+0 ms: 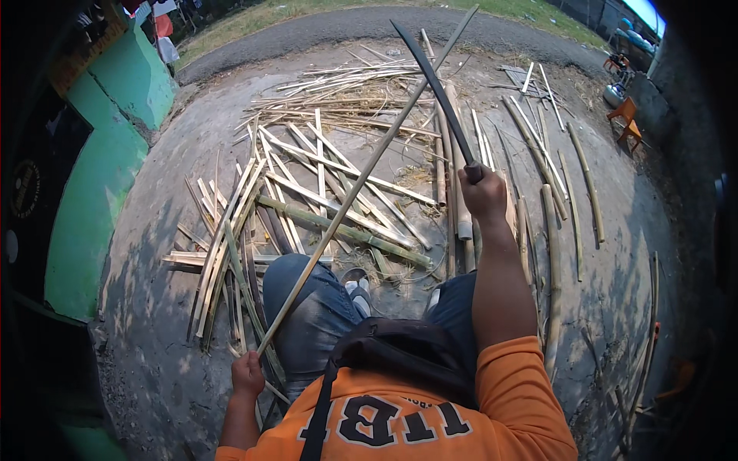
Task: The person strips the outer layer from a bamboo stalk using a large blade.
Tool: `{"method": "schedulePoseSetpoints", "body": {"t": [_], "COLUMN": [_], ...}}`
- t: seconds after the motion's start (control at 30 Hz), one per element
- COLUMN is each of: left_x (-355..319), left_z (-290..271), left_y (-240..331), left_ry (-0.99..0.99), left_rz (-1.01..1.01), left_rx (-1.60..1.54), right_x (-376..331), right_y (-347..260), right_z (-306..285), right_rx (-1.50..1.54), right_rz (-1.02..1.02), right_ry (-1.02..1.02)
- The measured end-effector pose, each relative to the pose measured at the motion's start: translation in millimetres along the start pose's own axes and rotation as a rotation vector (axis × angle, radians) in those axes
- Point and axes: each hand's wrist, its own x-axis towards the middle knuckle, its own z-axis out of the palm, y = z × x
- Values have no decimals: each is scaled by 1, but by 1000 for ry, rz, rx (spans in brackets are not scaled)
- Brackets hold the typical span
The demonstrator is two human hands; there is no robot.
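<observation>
My left hand (pixel 247 375), low at the left, is closed round the near end of a long split bamboo strip (pixel 372 165). The strip slants up and away to the right, past my left knee. Raised in front of me at the right, my right hand (pixel 484 188) grips the dark handle of a machete (pixel 453 119). Its long, dark, curved blade points up and to the left. In the picture the blade crosses the strip near the strip's far part; whether they touch I cannot tell.
Split bamboo strips (pixel 307 165) lie piled ahead and left, with a green bamboo pole (pixel 338 223) among them. Whole poles (pixel 550 253) lie to the right. A green wall (pixel 92 207) stands left; an orange chair (pixel 626 123) is at far right.
</observation>
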Motion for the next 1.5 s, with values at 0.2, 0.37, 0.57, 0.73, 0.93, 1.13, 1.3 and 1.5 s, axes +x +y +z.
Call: {"method": "schedulePoseSetpoints", "body": {"t": [0.2, 0.37, 0.57, 0.73, 0.93, 1.13, 1.3, 1.5], "left_x": [-2, -2, 1, 2, 5, 1, 1, 1], "left_z": [0, -1, 1, 1, -12, -6, -6, -10], "left_y": [5, 13, 10, 2, 23, 14, 19, 17], "left_ry": [-2, -2, 19, 9, 28, 28, 19, 28], "left_rz": [-3, -10, 23, 19, 66, 49, 41, 66], "left_rx": [18, 21, 60, 40, 96, 56, 47, 93], "right_x": [-15, -27, -22, -6, 8, -18, -26, -3], "right_y": [-25, -45, -56, -30, -1, -35, -48, -19], "right_z": [0, 3, 0, -6, -8, -1, 5, -5], "right_rx": [48, -28, -105, -129, -18, 7, -46, -184], "right_rz": [-103, -478, -791, -289, 181, -151, -685, -420], "right_ry": [-30, -210, -138, -131, -50, -116, -159, -7]}}
